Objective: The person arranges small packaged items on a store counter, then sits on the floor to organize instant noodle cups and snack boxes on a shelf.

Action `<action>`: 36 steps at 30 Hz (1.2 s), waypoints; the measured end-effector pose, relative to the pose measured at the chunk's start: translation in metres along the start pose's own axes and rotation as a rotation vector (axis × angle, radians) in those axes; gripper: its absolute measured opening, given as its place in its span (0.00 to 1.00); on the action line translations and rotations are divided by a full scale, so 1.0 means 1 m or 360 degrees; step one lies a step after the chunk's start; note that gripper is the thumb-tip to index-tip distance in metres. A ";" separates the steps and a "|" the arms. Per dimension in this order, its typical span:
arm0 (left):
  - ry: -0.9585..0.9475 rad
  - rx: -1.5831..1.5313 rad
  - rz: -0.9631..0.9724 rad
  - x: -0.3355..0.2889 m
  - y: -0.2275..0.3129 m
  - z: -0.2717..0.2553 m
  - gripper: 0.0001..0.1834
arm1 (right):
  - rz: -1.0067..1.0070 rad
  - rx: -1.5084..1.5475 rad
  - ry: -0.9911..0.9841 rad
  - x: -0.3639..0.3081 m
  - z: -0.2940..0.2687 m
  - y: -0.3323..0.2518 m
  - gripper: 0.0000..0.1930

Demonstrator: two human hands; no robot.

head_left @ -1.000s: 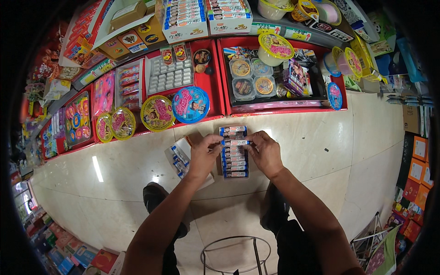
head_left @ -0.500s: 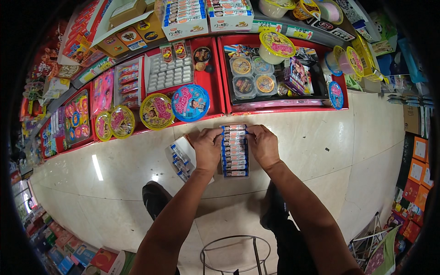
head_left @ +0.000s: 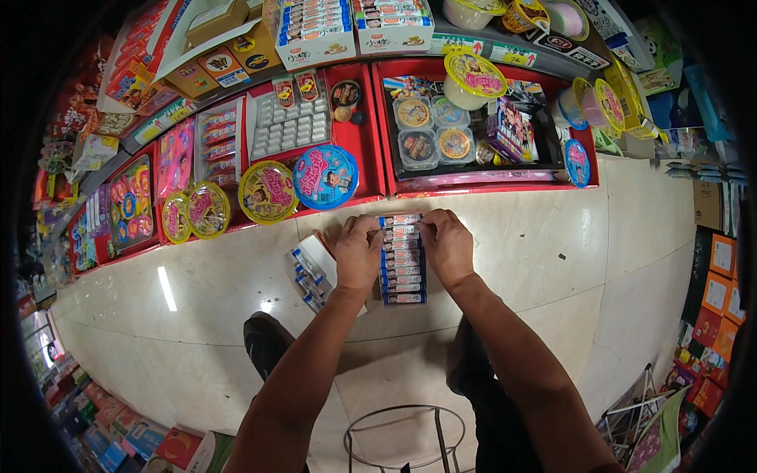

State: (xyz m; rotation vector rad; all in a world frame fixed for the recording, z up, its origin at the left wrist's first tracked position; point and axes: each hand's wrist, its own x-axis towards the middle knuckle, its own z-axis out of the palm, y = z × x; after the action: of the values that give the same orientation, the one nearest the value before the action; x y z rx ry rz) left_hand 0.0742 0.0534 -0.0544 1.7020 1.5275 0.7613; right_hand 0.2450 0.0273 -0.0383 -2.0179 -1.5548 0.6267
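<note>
A person's bare hands work over a row of wrapped sticks (head_left: 404, 268) at the centre of the frame, the blue-ended pieces lying crosswise one below another in a narrow column on the pale tiled floor (head_left: 536, 244). The left hand (head_left: 359, 254) comes in from the lower edge to the row's left side, its thumb and fingertips drawn close together at the end of a stick near the top. The right hand (head_left: 448, 246) mirrors it on the opposite side, fingers bent and fingertips nearly meeting at the other end; whether either grip has firm hold of a stick or only touches it cannot be told. Just left of the left hand, partly hidden by it, a white carton (head_left: 319, 252) sits at a slant with a few loose sticks (head_left: 308, 276) of the same blue and white. A dark shoe (head_left: 266, 340) shows left of centre, and a round wire frame (head_left: 406, 407) stands at the bottom. Across the upper frame, a blue-lidded tub (head_left: 326, 176) and a yellow-lidded tub (head_left: 269, 191) lean side by side at the front of a red tray (head_left: 369, 154), below two display boxes (head_left: 315, 51) filled with similar sticks. Orange boxes (head_left: 719, 256) line the right edge.
</note>
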 end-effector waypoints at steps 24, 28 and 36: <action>0.0027 -0.0197 -0.0242 -0.001 -0.017 0.017 0.17 | -0.0100 -0.0200 -0.0213 -0.005 -0.007 -0.007 0.12; 0.0065 -0.0307 -0.0155 -0.006 -0.022 -0.007 0.14 | -0.0217 -0.0205 -0.0179 -0.005 -0.007 -0.004 0.15; -0.0913 0.1241 0.0392 -0.012 -0.030 -0.106 0.16 | -0.0230 -0.0133 -0.0134 -0.009 -0.021 -0.009 0.17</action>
State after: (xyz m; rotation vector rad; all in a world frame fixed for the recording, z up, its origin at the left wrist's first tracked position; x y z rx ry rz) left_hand -0.0309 0.0559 -0.0182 2.4205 1.2708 -0.2845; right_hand 0.2499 0.0180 -0.0161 -1.9396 -1.7854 0.6061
